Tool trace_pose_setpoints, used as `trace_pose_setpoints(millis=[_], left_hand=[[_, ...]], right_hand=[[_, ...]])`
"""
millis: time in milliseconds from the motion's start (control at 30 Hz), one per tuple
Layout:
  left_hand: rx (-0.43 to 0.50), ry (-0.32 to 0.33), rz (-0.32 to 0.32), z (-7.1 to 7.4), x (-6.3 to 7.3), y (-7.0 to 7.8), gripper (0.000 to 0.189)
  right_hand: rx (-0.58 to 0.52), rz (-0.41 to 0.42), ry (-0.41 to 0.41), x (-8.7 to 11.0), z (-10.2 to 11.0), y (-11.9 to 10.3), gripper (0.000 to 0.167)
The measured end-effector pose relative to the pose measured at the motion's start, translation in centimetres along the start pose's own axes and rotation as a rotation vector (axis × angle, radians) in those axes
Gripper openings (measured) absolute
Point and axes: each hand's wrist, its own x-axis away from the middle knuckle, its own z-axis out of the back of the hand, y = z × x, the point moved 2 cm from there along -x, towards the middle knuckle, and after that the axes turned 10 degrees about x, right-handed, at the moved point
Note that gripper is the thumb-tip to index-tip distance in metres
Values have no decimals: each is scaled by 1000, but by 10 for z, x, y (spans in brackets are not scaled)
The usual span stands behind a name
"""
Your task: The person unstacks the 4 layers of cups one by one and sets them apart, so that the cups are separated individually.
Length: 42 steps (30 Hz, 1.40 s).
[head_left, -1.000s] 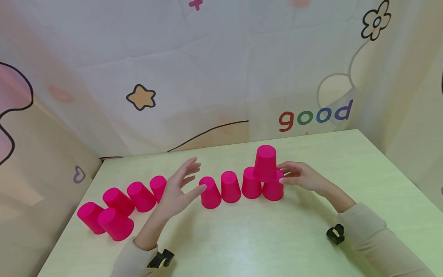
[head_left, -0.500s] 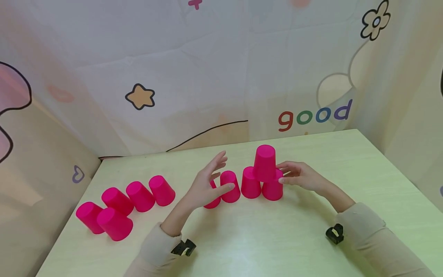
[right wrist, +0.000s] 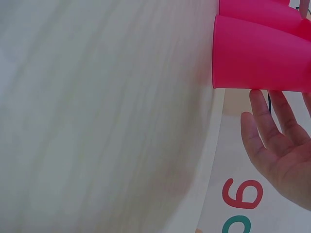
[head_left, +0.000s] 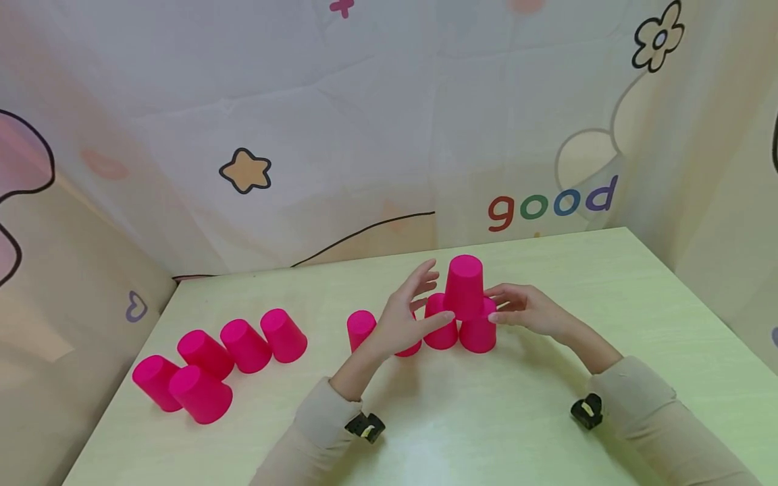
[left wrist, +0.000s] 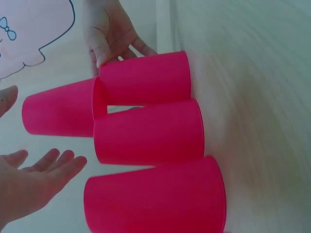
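Observation:
Upside-down pink cups stand in a row on the table. One pink cup sits on top, bridging the two right-hand cups of the row, the inner cup and the end cup. My left hand hovers left of that upper cup, thumb and fingers spread; in the left wrist view a gap separates the fingers from the upper cup. Fingertips of my right hand touch the side of the end cup, fingers loosely extended. My left hand partly covers two row cups, including the left one.
Several more upside-down pink cups, among them a front cup and a back cup, stand at the left of the pale table. A printed curtain hangs behind the far edge.
My left hand has moved right, past the row's left cups to beside the upper cup. My right hand and the cups have stayed in place.

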Motion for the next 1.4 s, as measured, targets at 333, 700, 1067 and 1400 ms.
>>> trace_pose_setpoints(millis=[333,700,1067,1400], left_hand=[[30,220,53,-27,-12,-3,67],[37,336,100,-44,-21,-10,68],[118,364,73,-40,-15,-6,64],[113,363,-9,-28,-1,20,61]], right_hand=[[20,-4,7,2,-1,-1,46],[43,4,12,2,-1,-2,47],[28,-1,11,4,-1,-8,48],[29,-25,8,3,-1,-6,47]])
